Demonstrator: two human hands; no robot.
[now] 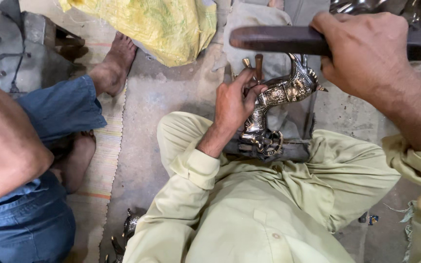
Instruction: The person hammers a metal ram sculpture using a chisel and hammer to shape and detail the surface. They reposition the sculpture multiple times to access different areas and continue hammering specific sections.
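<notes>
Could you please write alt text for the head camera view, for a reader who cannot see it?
Seen from above, a seated person's left hand holds a thin tool against a shiny metal animal figurine on their lap, while the right hand grips a dark wooden bar above it. Another person in jeans sits barefoot alongside.

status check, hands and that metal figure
Left hand pinning a punch on the metal figure in the lap. Right hand gripping a dark wooden mallet raised above. Second person's leg at left, clear of it.
</notes>
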